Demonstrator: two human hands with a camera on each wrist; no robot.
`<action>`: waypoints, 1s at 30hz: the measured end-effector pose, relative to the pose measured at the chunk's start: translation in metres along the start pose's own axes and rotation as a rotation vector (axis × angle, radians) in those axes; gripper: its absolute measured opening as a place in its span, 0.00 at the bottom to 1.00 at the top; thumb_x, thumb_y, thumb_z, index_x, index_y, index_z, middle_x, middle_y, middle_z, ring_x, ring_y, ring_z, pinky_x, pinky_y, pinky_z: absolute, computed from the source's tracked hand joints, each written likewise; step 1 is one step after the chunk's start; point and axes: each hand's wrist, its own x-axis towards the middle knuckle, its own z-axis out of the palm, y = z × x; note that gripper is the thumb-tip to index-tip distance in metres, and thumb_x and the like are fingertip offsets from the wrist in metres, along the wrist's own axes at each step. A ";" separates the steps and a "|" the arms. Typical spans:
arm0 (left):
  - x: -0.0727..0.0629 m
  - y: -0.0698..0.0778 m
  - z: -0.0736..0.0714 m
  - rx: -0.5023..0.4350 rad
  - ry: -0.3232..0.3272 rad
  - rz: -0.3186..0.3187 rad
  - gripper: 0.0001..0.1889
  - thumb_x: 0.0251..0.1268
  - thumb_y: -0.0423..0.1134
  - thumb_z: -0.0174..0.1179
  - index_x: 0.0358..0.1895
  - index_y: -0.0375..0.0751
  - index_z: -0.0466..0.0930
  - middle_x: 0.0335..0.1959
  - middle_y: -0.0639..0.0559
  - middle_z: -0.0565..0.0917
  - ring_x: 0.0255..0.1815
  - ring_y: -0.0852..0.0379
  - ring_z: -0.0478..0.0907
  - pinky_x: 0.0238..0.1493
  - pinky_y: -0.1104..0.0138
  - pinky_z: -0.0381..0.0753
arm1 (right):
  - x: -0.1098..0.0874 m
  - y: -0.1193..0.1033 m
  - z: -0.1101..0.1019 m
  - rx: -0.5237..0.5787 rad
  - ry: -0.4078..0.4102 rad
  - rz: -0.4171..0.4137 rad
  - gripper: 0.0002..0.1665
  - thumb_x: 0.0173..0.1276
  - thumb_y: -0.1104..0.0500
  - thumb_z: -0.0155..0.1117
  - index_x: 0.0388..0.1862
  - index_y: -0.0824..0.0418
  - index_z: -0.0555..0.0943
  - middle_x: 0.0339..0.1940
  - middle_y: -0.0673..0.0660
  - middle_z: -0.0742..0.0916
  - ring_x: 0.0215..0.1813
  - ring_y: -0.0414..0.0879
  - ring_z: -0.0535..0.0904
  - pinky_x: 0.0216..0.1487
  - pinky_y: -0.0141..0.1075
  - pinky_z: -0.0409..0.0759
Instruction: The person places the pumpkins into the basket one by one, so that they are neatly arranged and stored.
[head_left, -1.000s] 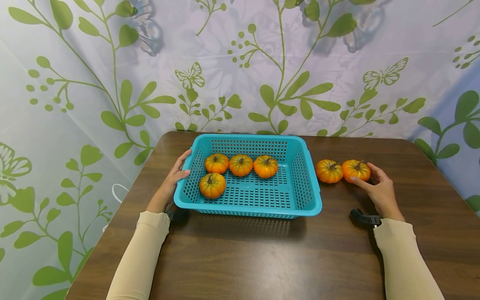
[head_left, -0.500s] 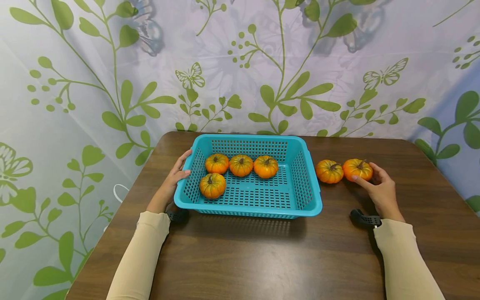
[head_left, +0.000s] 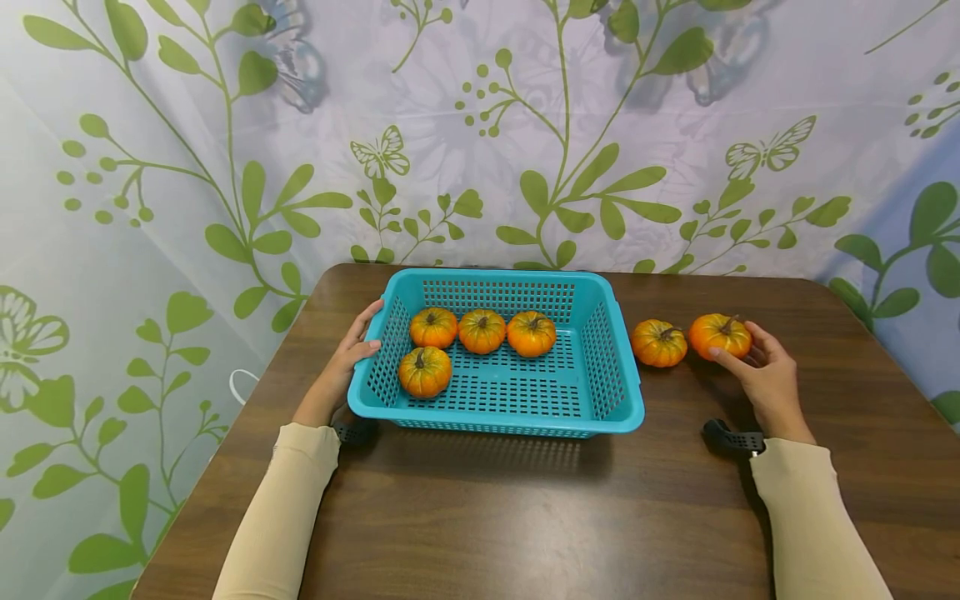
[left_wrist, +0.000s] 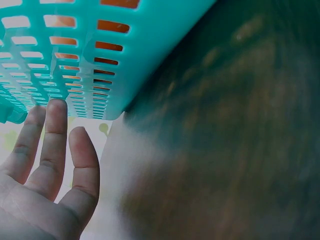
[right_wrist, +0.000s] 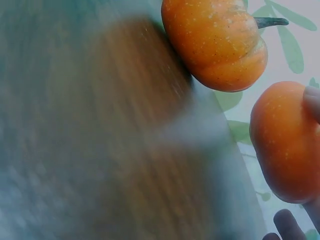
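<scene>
Pumpkin (head_left: 708, 334), pinched, spans the right hand's grip (head_left: 772, 377).

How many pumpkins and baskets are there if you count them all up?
Turquoise basket: 1
Orange pumpkins: 6 (4 inside the basket, 2 outside)
Total: 7

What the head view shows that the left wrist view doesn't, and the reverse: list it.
Only the head view: the right hand holding a pumpkin, another pumpkin beside it, and both sleeves.
Only the left wrist view: the palm side of the left hand and the outer wall of the turquoise basket beside it.
Both: the left hand, basket, tabletop and patterned curtain.
</scene>
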 end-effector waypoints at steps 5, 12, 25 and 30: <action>0.000 0.001 0.001 0.004 0.001 0.002 0.41 0.76 0.39 0.45 0.90 0.48 0.45 0.90 0.39 0.46 0.81 0.33 0.55 0.63 0.68 0.78 | -0.001 -0.005 -0.002 0.003 -0.003 -0.026 0.50 0.79 0.53 0.70 0.90 0.61 0.56 0.85 0.66 0.67 0.70 0.39 0.71 0.63 0.17 0.71; 0.000 0.001 0.000 0.002 0.001 0.002 0.40 0.76 0.38 0.45 0.90 0.50 0.45 0.90 0.39 0.46 0.81 0.34 0.56 0.63 0.67 0.78 | -0.001 -0.015 -0.002 -0.005 -0.018 -0.064 0.50 0.79 0.55 0.70 0.90 0.61 0.56 0.85 0.66 0.68 0.66 0.34 0.72 0.60 0.16 0.72; 0.000 0.003 0.001 0.012 0.013 -0.014 0.41 0.75 0.40 0.46 0.90 0.50 0.45 0.89 0.39 0.46 0.81 0.33 0.55 0.63 0.68 0.78 | -0.005 -0.038 -0.002 0.154 -0.003 -0.162 0.49 0.73 0.65 0.74 0.87 0.64 0.62 0.73 0.52 0.80 0.56 0.30 0.76 0.54 0.15 0.74; 0.000 0.003 0.001 0.023 0.015 -0.015 0.41 0.76 0.39 0.46 0.90 0.50 0.45 0.89 0.39 0.46 0.81 0.32 0.55 0.63 0.68 0.78 | -0.009 -0.048 -0.002 0.076 0.008 -0.200 0.47 0.75 0.63 0.73 0.88 0.61 0.63 0.78 0.57 0.78 0.60 0.32 0.76 0.57 0.16 0.74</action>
